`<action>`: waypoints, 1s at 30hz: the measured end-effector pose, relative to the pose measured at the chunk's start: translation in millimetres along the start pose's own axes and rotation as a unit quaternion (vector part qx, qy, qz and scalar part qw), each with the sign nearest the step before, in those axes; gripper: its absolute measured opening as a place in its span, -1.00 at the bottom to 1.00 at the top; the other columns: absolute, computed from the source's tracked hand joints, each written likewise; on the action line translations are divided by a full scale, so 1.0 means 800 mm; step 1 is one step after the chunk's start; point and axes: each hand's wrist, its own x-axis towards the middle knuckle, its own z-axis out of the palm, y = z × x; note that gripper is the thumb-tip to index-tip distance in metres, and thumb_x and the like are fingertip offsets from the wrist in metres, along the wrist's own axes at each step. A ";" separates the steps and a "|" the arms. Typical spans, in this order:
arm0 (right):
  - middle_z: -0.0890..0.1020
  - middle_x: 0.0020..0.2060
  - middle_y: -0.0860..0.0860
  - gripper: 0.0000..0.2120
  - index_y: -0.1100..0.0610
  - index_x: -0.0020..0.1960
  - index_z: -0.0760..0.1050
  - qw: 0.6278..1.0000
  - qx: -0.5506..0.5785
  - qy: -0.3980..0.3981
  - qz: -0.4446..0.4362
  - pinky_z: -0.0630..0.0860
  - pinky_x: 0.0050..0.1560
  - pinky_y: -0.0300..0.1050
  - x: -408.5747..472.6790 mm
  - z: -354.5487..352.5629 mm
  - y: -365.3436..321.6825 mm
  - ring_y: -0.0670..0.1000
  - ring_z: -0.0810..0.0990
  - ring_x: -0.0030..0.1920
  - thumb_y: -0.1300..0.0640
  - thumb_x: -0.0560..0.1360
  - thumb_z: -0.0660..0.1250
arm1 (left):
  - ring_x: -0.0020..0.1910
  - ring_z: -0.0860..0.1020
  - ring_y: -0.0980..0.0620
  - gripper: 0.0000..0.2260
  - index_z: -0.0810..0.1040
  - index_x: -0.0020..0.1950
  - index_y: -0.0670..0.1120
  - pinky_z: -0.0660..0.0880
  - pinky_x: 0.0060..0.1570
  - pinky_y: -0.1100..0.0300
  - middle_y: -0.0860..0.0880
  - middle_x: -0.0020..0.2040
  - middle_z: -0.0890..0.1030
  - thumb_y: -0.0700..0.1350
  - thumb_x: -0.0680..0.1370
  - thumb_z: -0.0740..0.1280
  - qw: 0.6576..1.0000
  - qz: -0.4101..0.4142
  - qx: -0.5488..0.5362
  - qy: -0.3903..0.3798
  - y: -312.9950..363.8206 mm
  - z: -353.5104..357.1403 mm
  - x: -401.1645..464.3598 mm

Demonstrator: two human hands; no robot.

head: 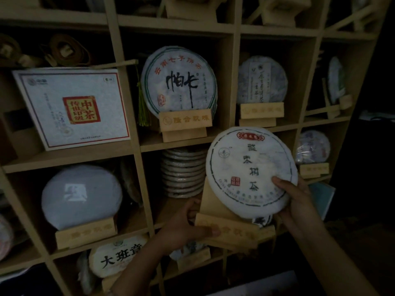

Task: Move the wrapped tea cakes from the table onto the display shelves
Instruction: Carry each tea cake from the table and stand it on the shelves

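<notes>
— Against the wooden shelves (136,163), what's being held?
— One wrapped tea cake (251,171), tilted back on a wooden stand (229,229) in front of the middle compartments.
— And each hand?
— Right hand (297,199) grips the cake's lower right edge, thumb on its face. Left hand (186,226) curls round the stand's left end, thumb along its front.

I see the wrapped tea cake (251,171), a round white-paper disc with dark characters and a red label, tilted on a wooden stand (230,229) before the display shelves (136,149).
</notes>
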 end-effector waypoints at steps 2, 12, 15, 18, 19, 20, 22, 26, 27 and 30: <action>0.69 0.16 0.02 -0.54 0.06 0.31 0.51 1.000 -0.002 0.002 -0.023 0.66 -0.06 -0.11 -0.006 0.004 -0.010 0.04 0.67 0.14 0.31 0.43 0.32 | 0.04 0.66 0.08 -0.41 0.53 0.20 -0.06 0.60 -0.11 0.23 0.06 0.02 0.70 -0.09 0.24 0.66 1.000 0.006 -0.003 -0.013 0.020 0.012 -0.010; 0.65 0.22 -0.08 -0.45 -0.12 0.32 0.48 0.982 -0.121 -0.027 -0.140 0.65 0.01 -0.06 -0.030 0.012 -0.041 -0.03 0.64 0.18 0.18 0.37 0.46 | -0.03 0.68 0.11 -0.31 0.54 0.16 -0.02 0.60 -0.19 0.25 0.10 -0.02 0.72 0.05 0.10 0.68 0.998 0.010 -0.056 -0.012 0.085 0.039 -0.038; 0.67 0.14 -0.18 -0.51 -0.20 0.23 0.50 0.976 -0.157 -0.035 -0.145 0.63 -0.08 -0.22 -0.035 0.015 -0.048 -0.12 0.66 0.11 0.15 0.36 0.46 | -0.07 0.69 0.12 -0.33 0.55 0.14 -0.04 0.59 -0.23 0.28 0.08 -0.06 0.73 0.04 0.09 0.65 0.997 0.020 -0.073 -0.001 0.087 0.045 -0.044; 0.69 0.07 -0.23 -0.52 -0.16 0.20 0.49 0.973 -0.184 -0.042 -0.130 0.62 -0.13 -0.27 -0.035 0.013 -0.057 -0.15 0.67 0.06 0.11 0.32 0.46 | 0.00 0.69 0.01 -0.30 0.55 0.19 -0.04 0.62 -0.12 0.18 0.00 0.00 0.73 -0.01 0.10 0.70 0.996 0.026 -0.086 0.018 0.085 0.050 -0.047; 0.70 0.05 -0.21 -0.52 -0.13 0.20 0.50 0.974 -0.185 -0.041 -0.124 0.64 -0.13 -0.24 -0.036 0.013 -0.060 -0.13 0.68 0.05 0.10 0.31 0.46 | 0.05 0.68 -0.04 -0.29 0.56 0.20 -0.02 0.62 -0.04 0.10 -0.01 0.03 0.72 -0.01 0.10 0.70 0.996 0.030 -0.083 0.027 0.086 0.051 -0.048; 0.71 0.04 -0.19 -0.53 -0.10 0.20 0.51 0.974 -0.187 -0.038 -0.120 0.65 -0.12 -0.22 -0.036 0.012 -0.062 -0.12 0.69 0.04 0.09 0.31 0.46 | 0.09 0.66 -0.06 -0.29 0.56 0.21 0.00 0.61 0.04 0.03 -0.01 0.06 0.72 0.01 0.10 0.69 0.996 0.035 -0.079 0.036 0.086 0.052 -0.049; 0.72 0.02 -0.16 -0.59 -0.05 0.19 0.54 0.973 -0.196 -0.036 -0.118 0.65 -0.11 -0.24 -0.038 0.013 -0.067 -0.10 0.69 0.04 0.03 0.35 0.44 | 0.08 0.67 -0.04 -0.28 0.55 0.22 0.02 0.62 0.02 0.06 0.01 0.06 0.72 0.02 0.10 0.67 0.995 0.048 -0.082 0.041 0.088 0.053 -0.051; 0.74 -0.01 -0.12 -0.68 -0.07 0.09 0.63 0.971 -0.213 -0.045 -0.099 0.61 -0.18 -0.30 -0.046 0.020 -0.072 -0.11 0.72 -0.03 -0.09 0.36 0.43 | 0.00 0.70 0.05 -0.33 0.57 0.20 0.08 0.63 -0.15 0.24 0.03 0.03 0.73 -0.05 0.13 0.69 0.993 0.074 -0.085 0.031 0.090 0.054 -0.056; 0.74 -0.03 -0.11 -0.71 -0.07 0.05 0.64 0.972 -0.212 -0.048 -0.092 0.61 -0.20 -0.31 -0.047 0.021 -0.072 -0.11 0.72 -0.05 -0.09 0.34 0.43 | -0.01 0.70 0.05 -0.35 0.58 0.18 0.08 0.62 -0.17 0.26 0.02 0.03 0.73 -0.06 0.13 0.68 0.993 0.079 -0.086 0.031 0.090 0.053 -0.058; 0.74 -0.08 -0.16 -0.80 -0.08 0.03 0.64 0.974 -0.205 -0.057 -0.074 0.58 -0.23 -0.37 -0.047 0.021 -0.067 -0.15 0.72 -0.09 0.02 0.40 0.42 | 0.01 0.70 0.00 -0.37 0.58 0.19 0.04 0.62 -0.15 0.24 -0.02 0.04 0.73 -0.10 0.16 0.67 0.993 0.081 -0.084 0.036 0.086 0.049 -0.060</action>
